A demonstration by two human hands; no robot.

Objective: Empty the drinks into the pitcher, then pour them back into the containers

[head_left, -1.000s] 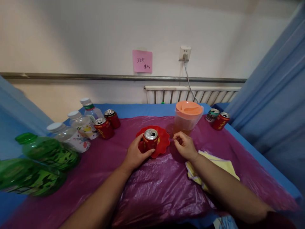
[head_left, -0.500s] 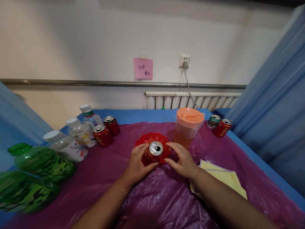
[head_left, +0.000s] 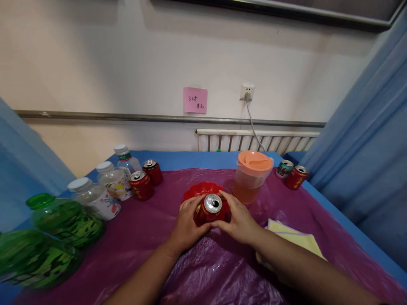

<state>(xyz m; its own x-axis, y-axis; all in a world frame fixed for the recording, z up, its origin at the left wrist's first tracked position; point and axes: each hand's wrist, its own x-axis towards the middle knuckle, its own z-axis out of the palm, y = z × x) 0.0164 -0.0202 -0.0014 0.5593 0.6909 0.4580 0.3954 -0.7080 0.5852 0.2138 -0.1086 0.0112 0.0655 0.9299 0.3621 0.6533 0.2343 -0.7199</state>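
Note:
A red drink can (head_left: 208, 211) stands upright with its silver top opened, in the middle of the view. My left hand (head_left: 188, 220) curls round its left side. From the right, my right hand (head_left: 237, 217) closes round the can, thumb at the front and fingers behind, the thumbs nearly meeting. A red scalloped plate (head_left: 201, 187) shows behind and under the can; the can's base is hidden by my hands. Close to my right fingers is a clear pitcher (head_left: 249, 186) with an orange lid and amber liquid inside. A yellow cloth (head_left: 295, 238) lies partly under my right forearm.
Purple plastic sheeting (head_left: 143, 237) covers the blue table. On the left are two red cans (head_left: 141, 188), several white-capped bottles (head_left: 116, 182) and two large green bottles (head_left: 68, 222). At the far right stand a green-and-black can (head_left: 284, 170) and another red can (head_left: 296, 178).
My right hand has moved left and closed round the can, where it was apart before. The can has shifted slightly right, turned a little. The view has tilted upward.

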